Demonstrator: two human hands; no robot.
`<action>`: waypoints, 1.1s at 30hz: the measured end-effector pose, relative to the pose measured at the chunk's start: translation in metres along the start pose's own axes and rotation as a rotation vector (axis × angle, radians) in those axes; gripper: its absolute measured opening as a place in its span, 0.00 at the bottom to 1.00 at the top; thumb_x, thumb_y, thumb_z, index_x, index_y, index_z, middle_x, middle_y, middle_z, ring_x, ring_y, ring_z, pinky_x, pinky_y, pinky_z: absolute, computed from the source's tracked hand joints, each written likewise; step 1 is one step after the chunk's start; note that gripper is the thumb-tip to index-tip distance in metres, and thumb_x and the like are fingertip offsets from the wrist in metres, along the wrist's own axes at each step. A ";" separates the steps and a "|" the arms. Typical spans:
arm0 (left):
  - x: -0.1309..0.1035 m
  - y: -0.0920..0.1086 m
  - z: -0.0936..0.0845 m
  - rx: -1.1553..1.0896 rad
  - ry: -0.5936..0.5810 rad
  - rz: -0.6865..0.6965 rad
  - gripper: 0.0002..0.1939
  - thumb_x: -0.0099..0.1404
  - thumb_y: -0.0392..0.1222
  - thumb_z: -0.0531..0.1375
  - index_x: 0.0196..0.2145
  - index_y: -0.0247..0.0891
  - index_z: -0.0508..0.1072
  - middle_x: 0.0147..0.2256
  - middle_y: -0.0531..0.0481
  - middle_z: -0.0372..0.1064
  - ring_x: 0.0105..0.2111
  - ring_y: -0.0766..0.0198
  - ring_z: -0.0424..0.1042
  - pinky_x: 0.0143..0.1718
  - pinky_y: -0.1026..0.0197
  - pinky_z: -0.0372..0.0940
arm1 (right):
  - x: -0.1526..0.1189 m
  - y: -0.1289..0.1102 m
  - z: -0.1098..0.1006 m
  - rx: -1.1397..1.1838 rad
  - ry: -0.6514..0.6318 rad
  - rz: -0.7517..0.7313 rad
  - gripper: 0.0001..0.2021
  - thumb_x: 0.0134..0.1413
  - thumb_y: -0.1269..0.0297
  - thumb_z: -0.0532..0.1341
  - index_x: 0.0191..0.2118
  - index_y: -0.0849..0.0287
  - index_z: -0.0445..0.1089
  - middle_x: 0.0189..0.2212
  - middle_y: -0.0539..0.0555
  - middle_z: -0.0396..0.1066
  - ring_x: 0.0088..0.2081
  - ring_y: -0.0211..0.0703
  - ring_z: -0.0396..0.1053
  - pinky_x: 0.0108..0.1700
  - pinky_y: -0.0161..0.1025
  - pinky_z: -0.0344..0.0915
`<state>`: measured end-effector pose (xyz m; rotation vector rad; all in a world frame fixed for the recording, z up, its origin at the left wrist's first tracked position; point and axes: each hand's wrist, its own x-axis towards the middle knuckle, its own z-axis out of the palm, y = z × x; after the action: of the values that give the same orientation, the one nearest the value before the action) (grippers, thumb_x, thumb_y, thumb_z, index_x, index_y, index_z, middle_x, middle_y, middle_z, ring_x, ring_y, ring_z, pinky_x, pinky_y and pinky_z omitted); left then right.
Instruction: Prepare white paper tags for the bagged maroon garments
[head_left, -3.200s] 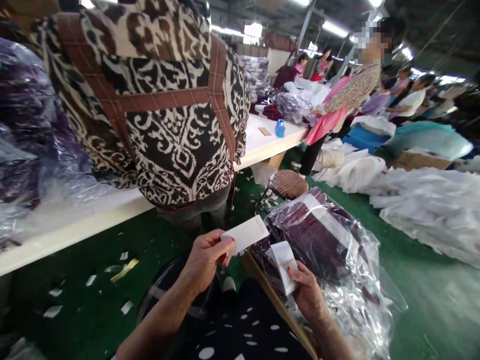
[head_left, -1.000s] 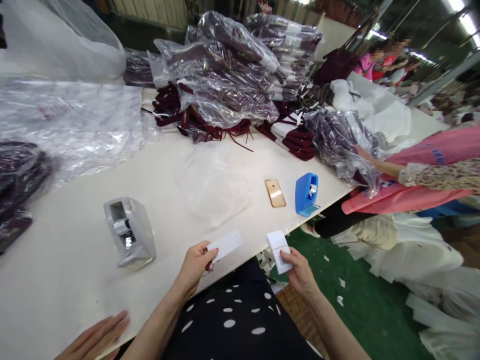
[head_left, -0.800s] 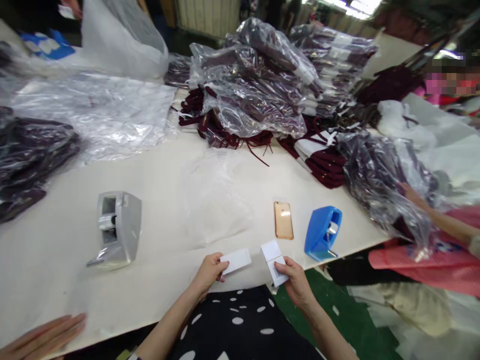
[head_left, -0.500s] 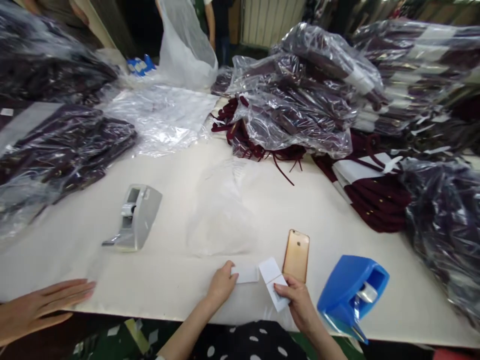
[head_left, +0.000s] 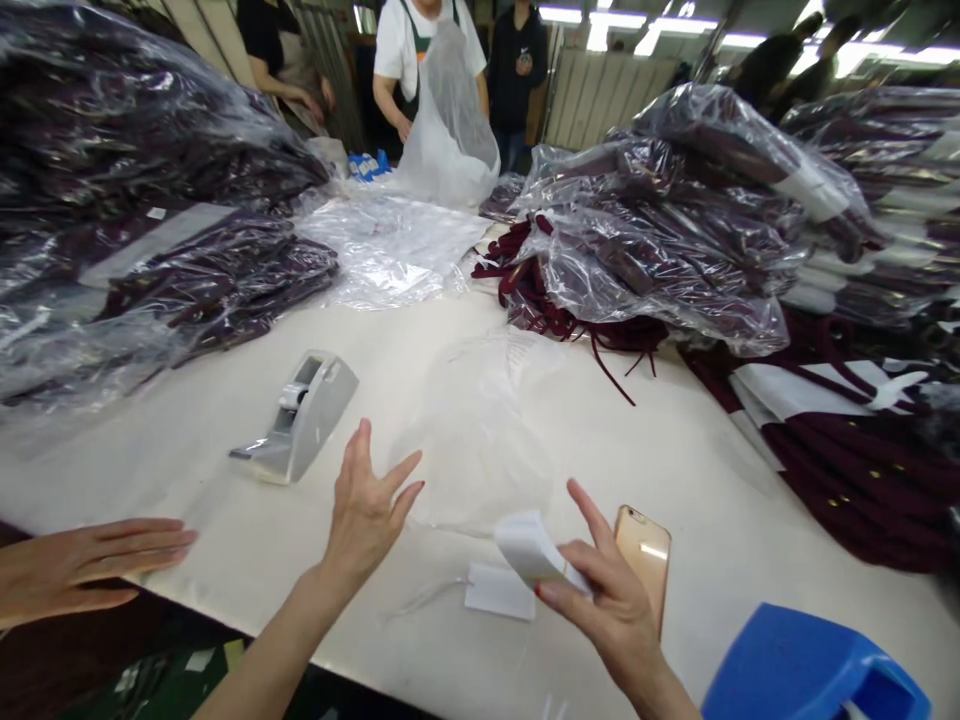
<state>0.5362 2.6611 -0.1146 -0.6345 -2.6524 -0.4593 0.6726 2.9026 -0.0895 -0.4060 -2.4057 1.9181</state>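
Observation:
My left hand [head_left: 366, 510] hovers over the white table [head_left: 360, 640] with its fingers spread and nothing in it. A small white paper tag [head_left: 499, 591] lies flat on the table just right of that hand. My right hand [head_left: 606, 605] pinches a curled stack of white tags [head_left: 531, 547] between thumb and fingers. A gold phone [head_left: 645, 562] lies right behind my right hand. An empty clear plastic bag [head_left: 487, 430] lies flat on the table beyond both hands.
A grey tape dispenser [head_left: 302, 418] stands left of my hands, a blue one [head_left: 810, 672] at the lower right. Another person's hand [head_left: 82, 563] rests on the table's left edge. Bagged dark red garments [head_left: 675, 220] are piled behind and at left [head_left: 135, 230]. People stand at the far end.
My left hand has let go of its white tag, which now lies on the table, and has lifted with fingers spread. The view has swung from the floor to the table.

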 end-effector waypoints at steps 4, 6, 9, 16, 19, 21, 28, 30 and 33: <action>0.025 -0.017 0.032 -0.137 0.000 0.070 0.19 0.60 0.32 0.54 0.50 0.33 0.64 0.59 0.38 0.48 0.55 0.53 0.56 0.52 0.53 0.60 | 0.052 -0.009 0.020 0.185 0.015 0.022 0.15 0.33 0.59 0.68 0.33 0.57 0.75 0.63 0.55 0.42 0.63 0.53 0.41 0.54 0.42 0.54; 0.039 -0.018 0.036 -0.189 0.021 0.127 0.20 0.58 0.28 0.52 0.49 0.31 0.64 0.54 0.39 0.58 0.53 0.56 0.58 0.53 0.54 0.59 | 0.067 -0.007 0.022 0.372 0.011 0.028 0.14 0.29 0.61 0.69 0.30 0.56 0.75 0.56 0.56 0.58 0.59 0.51 0.51 0.54 0.41 0.55; 0.060 -0.016 0.024 -0.249 0.044 0.201 0.24 0.55 0.25 0.51 0.51 0.30 0.63 0.52 0.42 0.61 0.53 0.58 0.58 0.55 0.55 0.57 | 0.072 -0.009 0.011 0.583 0.044 0.034 0.12 0.27 0.64 0.69 0.27 0.56 0.74 0.35 0.51 0.75 0.37 0.42 0.70 0.39 0.36 0.64; 0.077 -0.005 -0.019 -0.276 0.077 0.290 0.32 0.52 0.22 0.47 0.56 0.33 0.57 0.54 0.45 0.59 0.52 0.60 0.59 0.54 0.56 0.57 | 0.040 -0.040 -0.012 0.728 0.115 -0.107 0.17 0.29 0.67 0.67 0.35 0.55 0.72 0.32 0.48 0.75 0.35 0.43 0.71 0.36 0.37 0.68; 0.074 0.000 -0.044 -0.262 0.097 0.316 0.33 0.52 0.22 0.47 0.56 0.33 0.57 0.54 0.45 0.59 0.52 0.59 0.59 0.54 0.55 0.58 | 0.023 -0.055 -0.014 0.750 0.129 -0.139 0.24 0.30 0.66 0.67 0.41 0.55 0.70 0.41 0.49 0.73 0.47 0.46 0.68 0.47 0.38 0.66; 0.070 0.004 -0.061 -0.255 0.112 0.320 0.32 0.52 0.22 0.47 0.56 0.33 0.57 0.53 0.44 0.60 0.52 0.59 0.59 0.54 0.55 0.58 | 0.010 -0.064 -0.013 0.756 0.124 -0.159 0.26 0.29 0.66 0.67 0.43 0.57 0.69 0.44 0.51 0.72 0.50 0.47 0.65 0.49 0.38 0.65; 0.033 0.008 -0.085 -0.356 0.059 0.312 0.30 0.55 0.23 0.47 0.56 0.32 0.56 0.53 0.41 0.59 0.54 0.59 0.57 0.57 0.53 0.54 | -0.033 -0.069 0.001 0.648 0.016 -0.170 0.15 0.34 0.67 0.66 0.35 0.59 0.73 0.31 0.53 0.76 0.36 0.48 0.72 0.34 0.38 0.67; 0.019 0.005 -0.078 -0.353 0.053 0.341 0.30 0.55 0.23 0.47 0.57 0.31 0.55 0.54 0.39 0.58 0.54 0.58 0.57 0.57 0.52 0.54 | -0.044 -0.067 0.010 0.587 0.002 -0.184 0.12 0.35 0.67 0.66 0.33 0.60 0.73 0.28 0.53 0.75 0.31 0.46 0.71 0.32 0.37 0.65; 0.003 0.002 -0.062 -0.338 0.040 0.373 0.33 0.53 0.22 0.48 0.58 0.31 0.51 0.55 0.37 0.56 0.55 0.57 0.55 0.56 0.50 0.55 | -0.057 -0.063 0.020 0.524 0.010 -0.199 0.12 0.33 0.66 0.66 0.31 0.61 0.74 0.30 0.53 0.75 0.32 0.46 0.71 0.33 0.38 0.64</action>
<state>0.5522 2.6389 -0.0585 -1.1790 -2.3574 -0.8017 0.7123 2.8582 -0.0260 -0.1389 -1.7500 2.3179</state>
